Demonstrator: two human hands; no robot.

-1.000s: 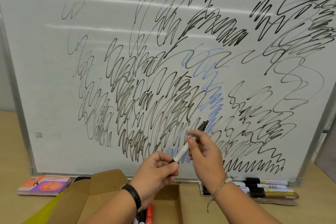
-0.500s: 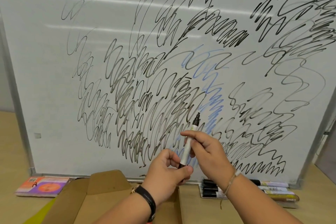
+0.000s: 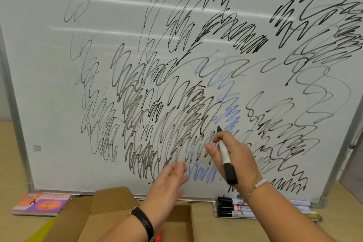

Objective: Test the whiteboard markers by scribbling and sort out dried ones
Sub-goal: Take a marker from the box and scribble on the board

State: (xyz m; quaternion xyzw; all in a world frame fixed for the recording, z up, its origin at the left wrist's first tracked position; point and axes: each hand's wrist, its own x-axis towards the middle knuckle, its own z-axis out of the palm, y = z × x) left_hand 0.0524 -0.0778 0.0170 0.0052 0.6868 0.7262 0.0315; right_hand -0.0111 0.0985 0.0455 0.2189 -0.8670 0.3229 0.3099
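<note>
While R hand (image 3: 236, 156) grips marker (image 3: 224, 154), tip up at whiteboard (image 3: 49, 84) by blue scribbles | L hand (image 3: 169, 180) open, fingers straight, blurred, I see it above cardboard box (image 3: 115, 201) | R forearm hides part of marker row (image 3: 228, 207) at board foot | orange pack (image 3: 41, 203) far L.

Glossy whiteboard (image 3: 49, 104) in a metal-looking frame (image 3: 18, 133); matt brown cardboard box (image 3: 110, 200); smooth, perhaps wooden, table (image 3: 7, 228).
</note>
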